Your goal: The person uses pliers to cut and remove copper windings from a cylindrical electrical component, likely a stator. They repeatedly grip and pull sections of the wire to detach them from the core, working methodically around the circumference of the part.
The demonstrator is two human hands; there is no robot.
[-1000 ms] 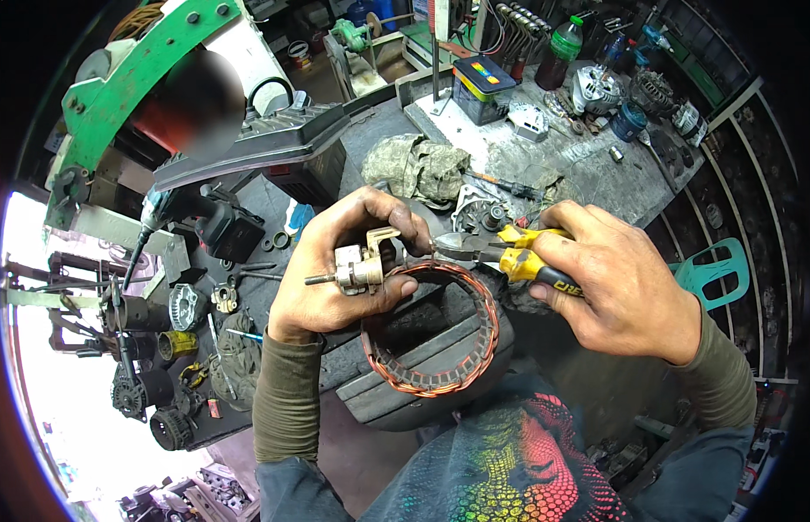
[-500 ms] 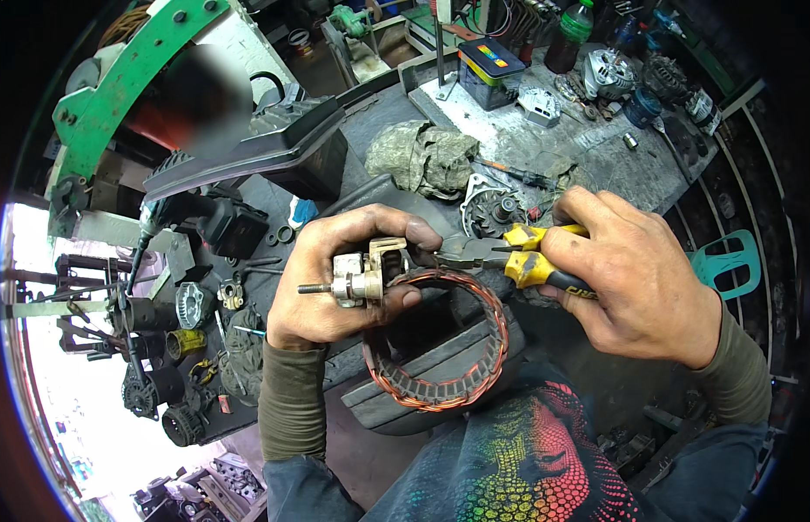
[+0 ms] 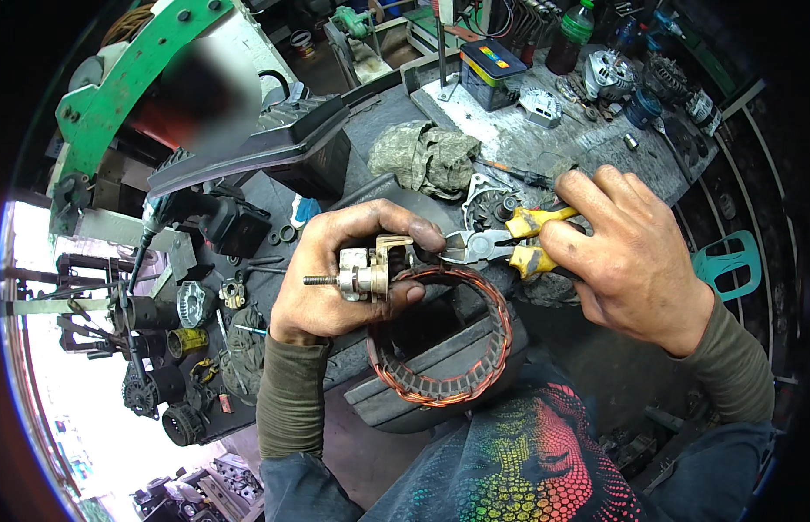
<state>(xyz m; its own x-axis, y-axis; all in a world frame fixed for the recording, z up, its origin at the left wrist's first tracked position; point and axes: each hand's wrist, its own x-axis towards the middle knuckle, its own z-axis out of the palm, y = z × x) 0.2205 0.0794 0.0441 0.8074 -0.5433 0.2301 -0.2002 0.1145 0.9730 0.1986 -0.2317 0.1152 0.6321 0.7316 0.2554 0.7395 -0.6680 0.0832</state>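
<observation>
My left hand [image 3: 316, 277] is closed round a metal alternator part [image 3: 363, 273], with a threaded stud jutting out to the left. Just below it sits a stator [image 3: 435, 391], a ring with copper windings; its upper left edge lies against my left fingers. In my right hand [image 3: 627, 257] are cutting pliers [image 3: 476, 247] with yellow handles. Their jaws point left, close to my left index fingertip and above the stator's top edge. Whether a wire lies between the jaws is too small to tell.
A dark padded block [image 3: 431, 374] is beneath the stator. Beyond the hands lie a crumpled grey-green cloth [image 3: 422, 157] and an alternator end housing [image 3: 490, 202]. A cordless tool [image 3: 222, 222] and several parts cover the bench's left. Another person [image 3: 200, 100] is at the upper left.
My right hand and the pliers have risen slightly and turned, so the jaws' bright flat side shows. My left hand, the metal part and the stator have shifted a little.
</observation>
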